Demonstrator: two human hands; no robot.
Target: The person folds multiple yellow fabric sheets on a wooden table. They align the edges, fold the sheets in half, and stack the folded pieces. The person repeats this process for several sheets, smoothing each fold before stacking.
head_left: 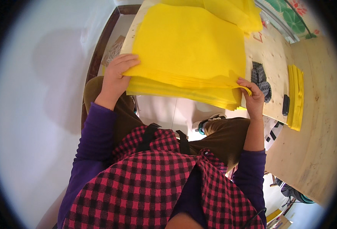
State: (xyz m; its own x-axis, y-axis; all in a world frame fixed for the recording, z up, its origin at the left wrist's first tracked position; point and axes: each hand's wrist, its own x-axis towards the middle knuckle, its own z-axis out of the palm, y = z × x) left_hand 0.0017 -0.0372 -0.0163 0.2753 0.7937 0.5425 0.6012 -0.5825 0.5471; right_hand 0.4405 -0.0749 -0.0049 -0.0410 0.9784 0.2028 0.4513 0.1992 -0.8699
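A stack of thin yellow fabric sheets (187, 49) lies on the wooden table, its near edge hanging slightly over the table's front. My left hand (119, 72) grips the near left corner of the upper sheets, fingers on top and thumb beneath. At the near right corner my right hand (251, 95) pinches the edges of the sheets. Between my hands the upper layers are lifted a little away from the lower yellow layers (191, 96), which droop below them. How many sheets each hand holds cannot be made out.
More yellow fabric (233, 13) is heaped at the far end. On the right lie a dark grey patterned cloth (261, 81), a small black object (285, 105) and a folded yellow stack (296, 97) beside an upright wooden board (317, 76). A white wall (34, 114) stands at left.
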